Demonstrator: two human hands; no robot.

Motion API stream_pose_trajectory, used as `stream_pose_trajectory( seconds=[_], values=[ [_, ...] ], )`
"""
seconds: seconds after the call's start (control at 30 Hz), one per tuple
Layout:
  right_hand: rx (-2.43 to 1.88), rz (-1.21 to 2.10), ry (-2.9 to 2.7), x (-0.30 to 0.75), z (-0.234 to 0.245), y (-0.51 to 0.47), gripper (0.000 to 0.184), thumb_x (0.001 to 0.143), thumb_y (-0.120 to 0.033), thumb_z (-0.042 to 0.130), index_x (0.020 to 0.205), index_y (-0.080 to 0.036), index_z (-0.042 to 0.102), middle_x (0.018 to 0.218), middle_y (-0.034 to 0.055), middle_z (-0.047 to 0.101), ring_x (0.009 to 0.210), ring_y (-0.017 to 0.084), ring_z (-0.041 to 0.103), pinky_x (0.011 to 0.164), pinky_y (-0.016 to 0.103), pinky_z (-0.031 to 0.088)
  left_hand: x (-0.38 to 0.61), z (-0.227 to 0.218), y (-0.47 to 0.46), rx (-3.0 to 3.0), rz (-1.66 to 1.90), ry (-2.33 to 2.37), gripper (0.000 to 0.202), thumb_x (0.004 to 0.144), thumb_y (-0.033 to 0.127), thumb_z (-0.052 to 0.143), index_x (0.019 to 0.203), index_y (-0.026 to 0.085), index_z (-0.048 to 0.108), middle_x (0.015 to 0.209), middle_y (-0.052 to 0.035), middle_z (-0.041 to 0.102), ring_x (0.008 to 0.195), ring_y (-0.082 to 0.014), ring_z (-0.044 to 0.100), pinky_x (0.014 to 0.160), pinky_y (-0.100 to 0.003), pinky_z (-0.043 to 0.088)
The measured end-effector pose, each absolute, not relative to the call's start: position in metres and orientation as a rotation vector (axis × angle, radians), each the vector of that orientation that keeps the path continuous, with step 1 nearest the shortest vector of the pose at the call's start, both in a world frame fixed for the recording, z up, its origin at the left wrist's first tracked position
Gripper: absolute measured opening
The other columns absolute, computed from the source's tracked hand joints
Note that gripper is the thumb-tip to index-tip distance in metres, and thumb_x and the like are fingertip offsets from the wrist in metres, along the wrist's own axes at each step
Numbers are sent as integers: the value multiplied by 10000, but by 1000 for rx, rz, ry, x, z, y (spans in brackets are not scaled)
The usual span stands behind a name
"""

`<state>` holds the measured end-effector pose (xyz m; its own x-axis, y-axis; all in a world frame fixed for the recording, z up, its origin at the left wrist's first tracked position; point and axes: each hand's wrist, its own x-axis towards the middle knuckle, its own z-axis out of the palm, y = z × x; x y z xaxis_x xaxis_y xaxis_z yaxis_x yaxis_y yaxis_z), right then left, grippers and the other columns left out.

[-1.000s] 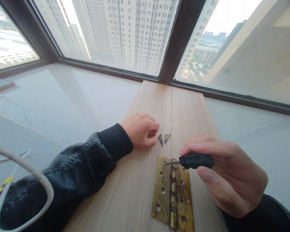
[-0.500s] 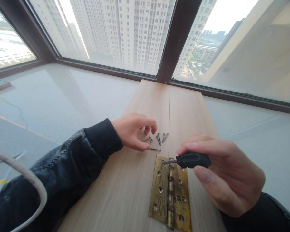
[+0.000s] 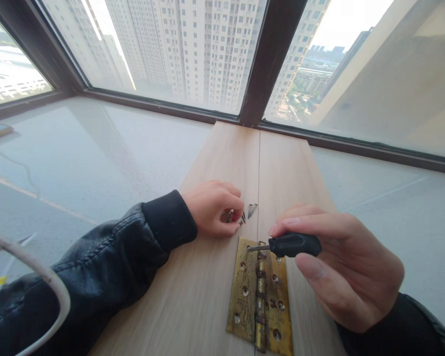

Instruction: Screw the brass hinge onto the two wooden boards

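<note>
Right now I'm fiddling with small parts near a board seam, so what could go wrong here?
The loose screws lie beside the seam between the boards; the left hand, pinching among them, may nudge one in. The screwdriver in the right hand hovers tip-first over the brass hinge, which looks unfastened and could shift.

No readable text, label, brand or number anywhere; hinge and screwdriver unmarked.
</note>
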<state>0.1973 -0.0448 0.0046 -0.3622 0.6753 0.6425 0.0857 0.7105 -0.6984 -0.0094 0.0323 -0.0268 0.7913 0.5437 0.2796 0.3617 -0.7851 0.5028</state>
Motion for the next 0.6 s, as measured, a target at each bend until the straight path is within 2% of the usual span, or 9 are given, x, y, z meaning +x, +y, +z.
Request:
stream_pose_trajectory(
  seconds=[0.17,0.27,0.37,0.6],
  values=[
    [-618,681,-1859,196,5,-45,375,771,-47,577,1111,-199,618,912,47,664,837,193,634,648,336,528,-8,-25,31,2565,573,761,57,689,156,557,707,162,611,662,15,523,638,-119,459,659,-283,389],
    [-600,679,-1872,197,3,-45,371,773,-53,577,1113,-196,616,902,47,662,828,189,634,647,333,527,-13,-22,34,2549,602,772,152,717,162,553,806,167,675,764,-14,574,705,-135,516,719,-296,421],
    [-594,678,-1865,199,1,-46,360,774,-47,575,1101,-194,617,886,39,660,827,177,633,652,320,522,-20,-17,37,2509,623,716,237,712,115,531,823,179,729,828,-34,598,761,-141,547,763,-296,444],
    [-574,685,-1861,197,4,-43,353,768,-36,576,1092,-172,618,902,41,657,840,159,631,672,294,524,-28,-10,37,2403,556,560,409,641,7,496,869,207,770,841,-15,558,753,-107,536,745,-244,459]
  ],
)
